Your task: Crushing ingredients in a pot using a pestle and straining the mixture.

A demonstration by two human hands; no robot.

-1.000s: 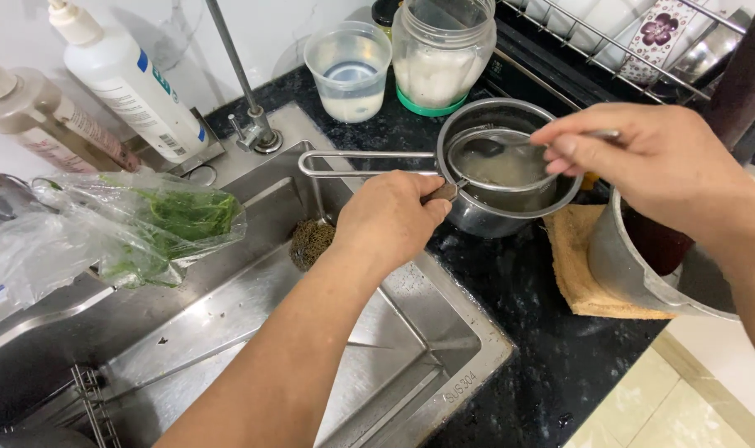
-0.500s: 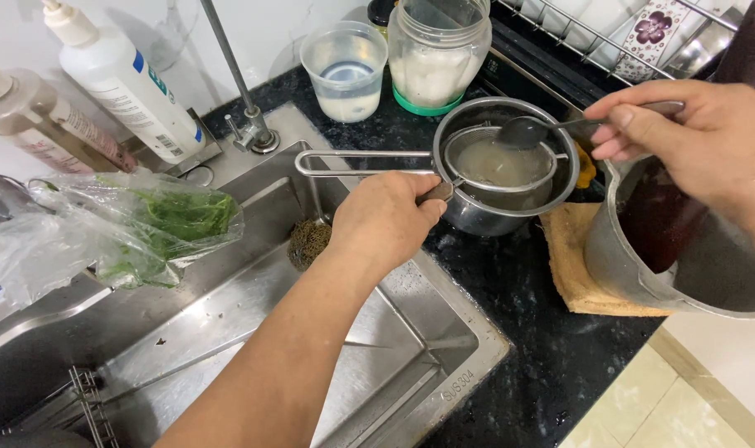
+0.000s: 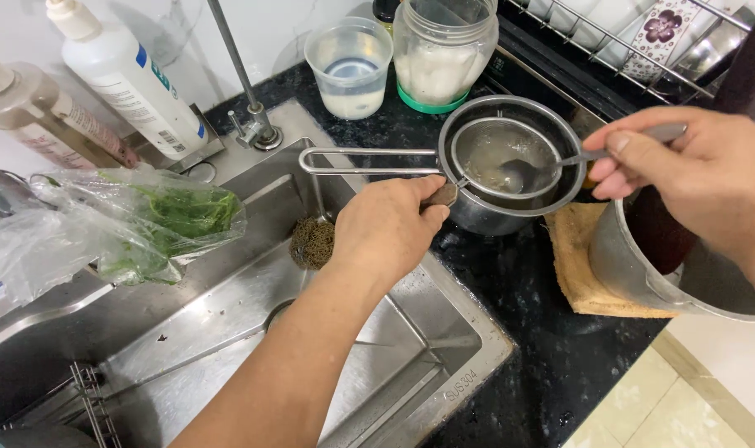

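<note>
Since half a second ago the right hand (image 3: 693, 178) has dropped from above the big pot toward the strainer, and the spoon's bowl now sits inside the mesh instead of at its rim. Left hand (image 3: 390, 228) unmoved, fingers clamped on the dark handle of the small saucepan (image 3: 510, 211) at the counter's edge beside the sink (image 3: 410, 348). Wire strainer (image 3: 506, 158) rests across the saucepan, its looped handle running left over the sink. Spoon (image 3: 560, 162) pinched between right thumb and fingers at the handle's far end; long axis runs right to left, bowl down in the cloudy liquid. Right hand nearer the strainer's contents; left only steadies. Large steel pot (image 3: 643, 274) stands under the right wrist, on a brown mat (image 3: 576, 265). Bag of greens (image 3: 145, 224) lies left of the sink.
</note>
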